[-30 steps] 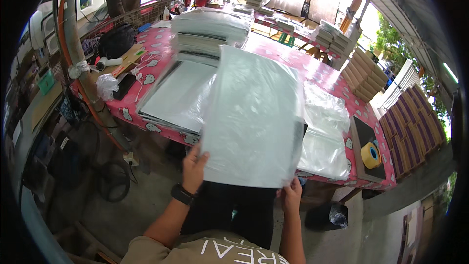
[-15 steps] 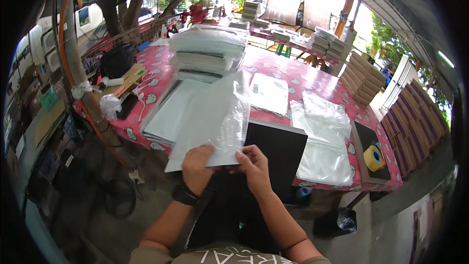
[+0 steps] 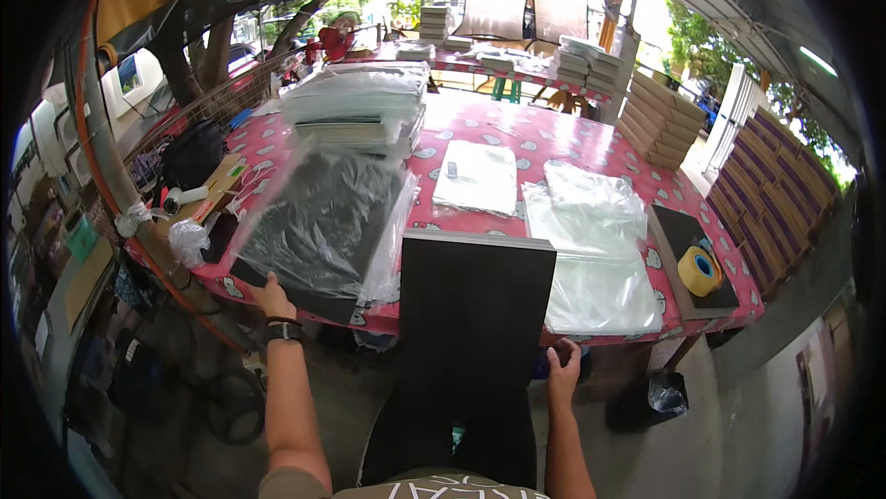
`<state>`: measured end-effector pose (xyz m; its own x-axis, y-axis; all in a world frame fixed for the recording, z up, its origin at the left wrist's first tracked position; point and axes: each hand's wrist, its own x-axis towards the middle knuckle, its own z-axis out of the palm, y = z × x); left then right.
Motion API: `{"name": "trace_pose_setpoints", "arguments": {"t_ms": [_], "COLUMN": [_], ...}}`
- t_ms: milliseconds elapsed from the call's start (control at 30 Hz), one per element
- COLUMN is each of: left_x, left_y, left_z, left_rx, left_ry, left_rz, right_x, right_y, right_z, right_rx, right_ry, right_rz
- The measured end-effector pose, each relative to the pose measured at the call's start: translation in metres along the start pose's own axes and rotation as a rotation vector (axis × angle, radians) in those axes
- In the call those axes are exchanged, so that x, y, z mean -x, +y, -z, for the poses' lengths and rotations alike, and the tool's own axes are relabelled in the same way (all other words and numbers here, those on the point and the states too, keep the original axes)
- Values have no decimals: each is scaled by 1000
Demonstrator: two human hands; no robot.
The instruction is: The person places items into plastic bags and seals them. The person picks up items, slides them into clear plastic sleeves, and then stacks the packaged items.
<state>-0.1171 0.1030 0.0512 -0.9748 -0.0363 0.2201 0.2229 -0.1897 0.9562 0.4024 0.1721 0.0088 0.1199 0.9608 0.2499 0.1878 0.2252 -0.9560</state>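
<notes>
A flat black board (image 3: 318,213) in a wrinkled clear plastic sleeve lies on the pile at the table's left front, its bare black strip toward me. My left hand (image 3: 270,300) is closed at its near left corner, thumb on top; the fingers beneath are partly hidden. A thick stack of black boards (image 3: 475,305) with a pale grey top edge rests in front of me, against the table's front. Just right of it, my right hand (image 3: 562,372) hangs below the table edge with loosely curled fingers and nothing visible in it.
Clear plastic sleeves (image 3: 604,291) and a smaller white bundle (image 3: 475,176) lie on the pink patterned table (image 3: 425,139). A tall wrapped pile (image 3: 355,97) stands behind the sleeved board. At right are a yellow tape roll (image 3: 700,272), brown cartons (image 3: 657,120) and a black bin (image 3: 646,399).
The sleeved board, pale side up in both hands before, now lies black side up on the left pile. My left hand moved left with it; my right hand let go and moved right.
</notes>
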Motion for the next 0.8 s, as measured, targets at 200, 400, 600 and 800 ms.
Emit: {"name": "trace_pose_setpoints", "arguments": {"t_ms": [200,400,600,800], "left_x": [55,38,71,174], "left_y": [12,-23,-3,5], "left_z": [-29,-45,-47,14], "left_rx": [-686,-754,-713,-431], "left_ry": [101,66,57,-307], "left_rz": [282,233,197,-501], "right_x": [27,37,49,12], "right_y": [45,33,64,24], "right_z": [-9,-20,-12,15], "right_rx": [-116,-311,15,-87], "right_ry": [-161,-321,-179,139], "right_rz": [-156,-237,-108,40]}}
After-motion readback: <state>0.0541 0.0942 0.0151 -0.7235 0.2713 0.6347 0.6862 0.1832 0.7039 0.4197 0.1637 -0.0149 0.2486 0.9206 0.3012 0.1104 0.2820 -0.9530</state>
